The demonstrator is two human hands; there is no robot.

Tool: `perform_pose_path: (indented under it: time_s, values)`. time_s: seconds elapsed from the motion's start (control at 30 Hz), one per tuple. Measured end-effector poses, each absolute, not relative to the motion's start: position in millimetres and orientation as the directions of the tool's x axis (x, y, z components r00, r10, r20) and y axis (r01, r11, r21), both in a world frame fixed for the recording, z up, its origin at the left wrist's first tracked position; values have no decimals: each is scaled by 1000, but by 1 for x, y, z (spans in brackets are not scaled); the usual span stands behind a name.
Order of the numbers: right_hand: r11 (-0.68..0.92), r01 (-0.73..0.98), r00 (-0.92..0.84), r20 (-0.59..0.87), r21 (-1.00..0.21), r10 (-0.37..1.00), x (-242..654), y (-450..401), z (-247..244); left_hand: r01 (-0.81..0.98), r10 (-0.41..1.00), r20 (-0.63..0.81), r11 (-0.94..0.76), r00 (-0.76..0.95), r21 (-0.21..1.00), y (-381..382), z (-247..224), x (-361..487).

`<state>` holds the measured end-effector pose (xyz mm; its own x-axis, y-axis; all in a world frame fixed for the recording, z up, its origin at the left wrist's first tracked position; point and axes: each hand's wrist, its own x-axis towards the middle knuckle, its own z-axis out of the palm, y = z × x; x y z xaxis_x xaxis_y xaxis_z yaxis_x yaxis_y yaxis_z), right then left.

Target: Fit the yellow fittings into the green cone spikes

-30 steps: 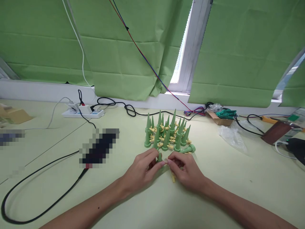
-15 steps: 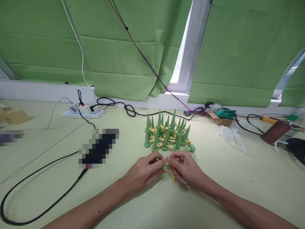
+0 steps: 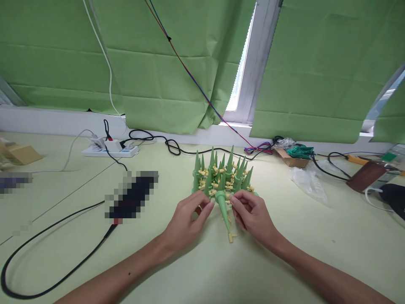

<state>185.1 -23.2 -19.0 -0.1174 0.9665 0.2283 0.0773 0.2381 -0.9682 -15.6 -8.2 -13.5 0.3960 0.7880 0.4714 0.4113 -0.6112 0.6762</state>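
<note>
A green plant watering spike lies or tilts between my hands, its round head away from me and its tip pointing towards me. My left hand is beside the head on the left, thumb and fingers apart, holding nothing visible. The thumb and fingers of my right hand are pinched at a small yellow valve by the head. Whether that valve is joined to the spike is unclear. Another yellow valve rests on the table by the spike's tip. Just behind stand several upright green spikes with yellow valves among them.
A pixelated dark object with a black cable is on the left. Behind it sits a white power strip. Towards the right are a cardboard box, clear plastic bags and a brown object. Black cables run along the wall.
The green spike, mostly hidden by my fingers before, now shows in full between my hands. Both hands have moved apart and slightly away from me. The left fingers have let go.
</note>
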Motion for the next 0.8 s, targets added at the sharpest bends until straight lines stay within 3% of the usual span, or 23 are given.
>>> perform_pose_path:
  time_s: [0.17, 0.33, 0.53, 0.8]
  values:
    - [338, 152, -148, 316, -929, 937, 185, -29, -18, 383, 875, 227, -402, 426, 832, -6, -6, -12]
    - [430, 230, -196, 391, -873, 899, 186, -29, -20, 292, 864, 146, -316, 481, 903, -7, -9, -11]
    - [460, 261, -210, 415, -849, 885, 186, -29, -22, 293, 855, 188, -360, 483, 886, -7, -12, -13]
    - [460, 296, -212, 413, -837, 886, 184, -30, -19, 361, 800, 356, -553, 484, 751, -10, -12, -16]
